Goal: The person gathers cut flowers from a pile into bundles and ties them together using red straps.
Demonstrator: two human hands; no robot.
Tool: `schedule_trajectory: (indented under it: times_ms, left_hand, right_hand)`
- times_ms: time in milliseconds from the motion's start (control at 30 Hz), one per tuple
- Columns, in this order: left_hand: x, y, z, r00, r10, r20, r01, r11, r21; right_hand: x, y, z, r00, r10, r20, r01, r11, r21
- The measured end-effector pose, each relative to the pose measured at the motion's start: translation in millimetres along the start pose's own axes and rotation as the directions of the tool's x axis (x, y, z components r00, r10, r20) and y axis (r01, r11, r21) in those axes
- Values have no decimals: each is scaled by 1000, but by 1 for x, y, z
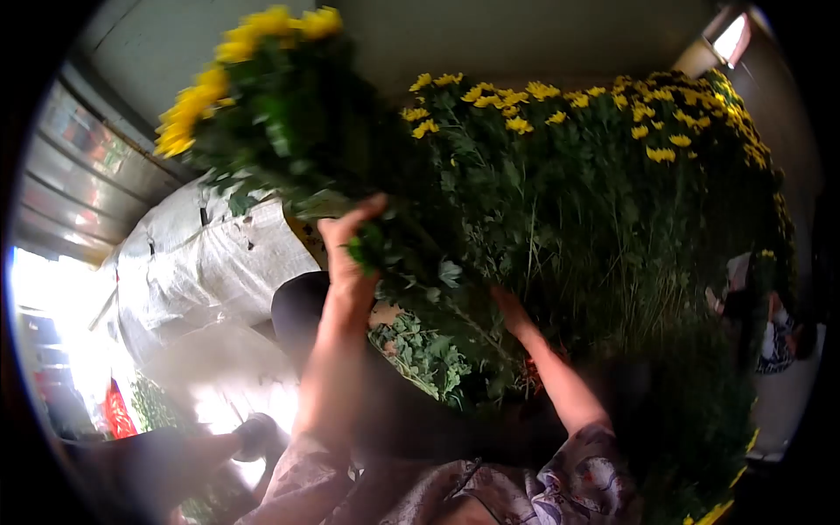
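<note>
My left hand (354, 245) is closed around a large bunch of yellow chrysanthemums (293, 131), with the thumb side showing. The bunch tilts, its flower heads at the upper left and its leafy stems running down to the right. Beside the lower stems is my right hand (514, 315); its fingers are hidden among dark foliage, so their grip does not show. A dense stand of upright yellow chrysanthemums (560, 175) fills the space beyond and to the right of both hands.
Loose green leaves and stems (424, 359) lie below the bunch. A white wrapped bundle (214, 241) is at the left, near a ribbed panel (96, 171). Another person's limb (175, 451) reaches in at lower left, near a red item (118, 409). A pale wall (490, 39) stands behind.
</note>
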State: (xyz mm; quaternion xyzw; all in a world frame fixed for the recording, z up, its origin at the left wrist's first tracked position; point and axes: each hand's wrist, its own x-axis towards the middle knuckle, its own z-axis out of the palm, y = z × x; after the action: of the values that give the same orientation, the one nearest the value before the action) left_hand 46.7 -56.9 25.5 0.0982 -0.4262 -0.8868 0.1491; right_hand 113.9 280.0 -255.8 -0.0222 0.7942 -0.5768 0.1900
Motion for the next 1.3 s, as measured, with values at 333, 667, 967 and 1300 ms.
schedule_trajectory:
  times_ms: [333, 667, 967, 1300]
  left_hand:
    - [-16, 183, 70, 754, 384, 533, -619, 686, 382]
    - [-133, 145, 222, 358, -417, 836, -918, 5, 396]
    - [-144, -42, 42, 605, -750, 266, -765, -454, 457]
    - [-152, -70, 50, 530, -704, 473, -828, -308, 469]
  right_hand:
    - [-41, -65, -122, 931, 98, -351, -266, 841, -471]
    - [-261, -326, -18, 740, -667, -80, 665, 745, -59]
    - [-226, -250, 63, 160, -979, -128, 770, 205, -605]
    - [-201, -233, -14, 821, -569, 40, 210, 236, -949]
